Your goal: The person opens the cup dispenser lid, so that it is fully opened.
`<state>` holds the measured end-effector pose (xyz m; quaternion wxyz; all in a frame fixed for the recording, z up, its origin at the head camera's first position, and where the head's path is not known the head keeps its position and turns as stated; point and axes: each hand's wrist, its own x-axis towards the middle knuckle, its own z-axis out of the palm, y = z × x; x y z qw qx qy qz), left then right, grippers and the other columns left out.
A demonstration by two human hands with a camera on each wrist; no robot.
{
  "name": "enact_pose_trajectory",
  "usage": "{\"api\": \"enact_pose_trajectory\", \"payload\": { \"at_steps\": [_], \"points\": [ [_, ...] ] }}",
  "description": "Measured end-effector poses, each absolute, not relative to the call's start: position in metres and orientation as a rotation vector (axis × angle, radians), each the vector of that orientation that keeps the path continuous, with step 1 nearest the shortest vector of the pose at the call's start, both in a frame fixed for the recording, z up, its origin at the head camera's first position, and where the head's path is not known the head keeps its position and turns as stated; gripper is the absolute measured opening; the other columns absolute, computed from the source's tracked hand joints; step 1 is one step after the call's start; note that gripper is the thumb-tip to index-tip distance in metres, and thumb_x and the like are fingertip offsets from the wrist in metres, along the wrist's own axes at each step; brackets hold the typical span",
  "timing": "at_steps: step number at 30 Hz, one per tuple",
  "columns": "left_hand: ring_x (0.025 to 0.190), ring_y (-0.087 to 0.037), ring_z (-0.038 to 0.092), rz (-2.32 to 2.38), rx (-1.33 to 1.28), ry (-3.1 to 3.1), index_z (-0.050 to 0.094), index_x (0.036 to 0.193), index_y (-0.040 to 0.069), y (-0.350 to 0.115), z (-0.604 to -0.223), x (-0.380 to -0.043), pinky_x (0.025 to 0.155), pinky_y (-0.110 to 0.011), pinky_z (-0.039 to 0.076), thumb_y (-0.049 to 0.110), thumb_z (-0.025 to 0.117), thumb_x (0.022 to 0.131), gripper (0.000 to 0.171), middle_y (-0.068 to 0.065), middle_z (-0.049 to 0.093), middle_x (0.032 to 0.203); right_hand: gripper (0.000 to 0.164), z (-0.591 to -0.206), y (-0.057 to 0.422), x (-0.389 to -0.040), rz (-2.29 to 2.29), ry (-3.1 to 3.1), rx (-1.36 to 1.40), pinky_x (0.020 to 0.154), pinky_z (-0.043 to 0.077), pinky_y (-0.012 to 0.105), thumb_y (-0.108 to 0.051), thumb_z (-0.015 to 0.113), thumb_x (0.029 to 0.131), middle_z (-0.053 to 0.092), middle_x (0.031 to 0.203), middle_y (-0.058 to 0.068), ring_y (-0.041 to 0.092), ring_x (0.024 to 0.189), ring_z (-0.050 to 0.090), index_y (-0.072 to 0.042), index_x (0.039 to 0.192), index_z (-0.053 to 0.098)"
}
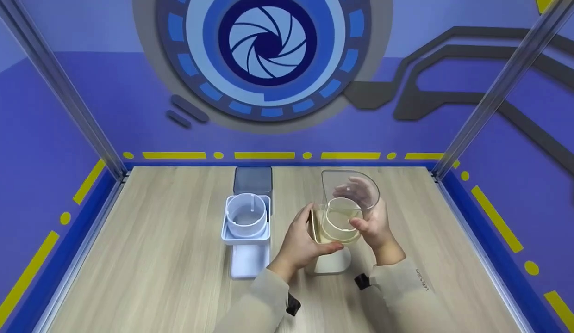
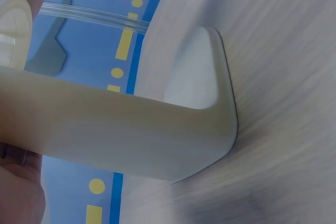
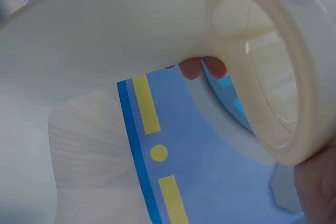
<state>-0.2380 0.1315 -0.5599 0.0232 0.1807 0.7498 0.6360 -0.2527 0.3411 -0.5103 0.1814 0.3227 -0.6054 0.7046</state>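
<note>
A cream stand (image 1: 333, 262) is held between two hands on the right part of the table (image 1: 166, 231). The left hand (image 1: 300, 243) grips its upper body from the side, thumb along the near edge; the right hand (image 1: 375, 226) holds the ring (image 3: 310, 82), thumb at its rim, fingers raised and seen through the clear panel (image 1: 335, 185). Gripping both sides probably guards the top-heavy piece against tipping or twisting. Its foot lies low; whether it bears on the table cannot be told. To the left, untouched, stands a pale-blue holder (image 1: 246, 241) with a round cup (image 1: 246, 230) and smoky panel (image 1: 253, 179), its separate place presumably leaving both hands room.
</note>
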Motion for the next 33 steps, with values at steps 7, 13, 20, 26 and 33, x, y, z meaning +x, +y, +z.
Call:
{"api": "enact_pose_trajectory", "payload": {
  "at_steps": [7,13,20,26,33],
  "points": [
    [0.159,-0.035,0.052,1.951,0.549,2.324,0.042,0.171,0.004,0.128,-0.562,-0.238,0.136,-0.056,0.041,0.036,0.11,0.067,0.129,-0.015,0.054,0.171,0.086,-0.514,0.336,-0.251,1.992,-1.649,0.925,0.113,0.063,0.038,-0.037,0.092,0.086,0.078,0.134,0.021,0.028,0.124,0.079,0.001,0.155,0.056],
    [0.161,-0.036,0.051,1.957,0.536,2.315,0.042,0.171,0.003,0.126,-0.563,-0.239,0.137,-0.057,0.039,0.035,0.111,0.067,0.129,-0.017,0.053,0.172,0.088,-0.513,0.333,-0.253,2.008,-1.676,0.889,0.111,0.064,0.036,-0.045,0.095,0.086,0.078,0.134,0.02,0.028,0.122,0.08,-0.002,0.153,0.058],
    [0.162,-0.038,0.05,1.939,0.516,2.328,0.04,0.172,0.004,0.121,-0.562,-0.239,0.138,-0.057,0.038,0.036,0.111,0.065,0.133,-0.019,0.051,0.173,0.088,-0.515,0.329,-0.256,1.974,-1.656,0.914,0.111,0.064,0.037,-0.043,0.092,0.087,0.078,0.133,0.021,0.028,0.121,0.079,0.001,0.154,0.057],
    [0.161,-0.038,0.05,1.906,0.513,2.353,0.04,0.172,0.004,0.119,-0.562,-0.24,0.138,-0.059,0.038,0.037,0.112,0.064,0.134,-0.019,0.052,0.172,0.086,-0.513,0.327,-0.256,1.945,-1.639,0.938,0.11,0.064,0.038,-0.04,0.09,0.086,0.079,0.132,0.021,0.029,0.119,0.08,0.005,0.152,0.057],
    [0.162,-0.036,0.05,1.906,0.547,2.361,0.039,0.172,0.003,0.12,-0.556,-0.241,0.138,-0.057,0.038,0.038,0.111,0.065,0.134,-0.019,0.051,0.173,0.089,-0.503,0.328,-0.261,1.905,-1.679,0.922,0.107,0.065,0.037,-0.043,0.09,0.085,0.08,0.13,0.02,0.029,0.116,0.081,0.007,0.151,0.058]
  ]
}}
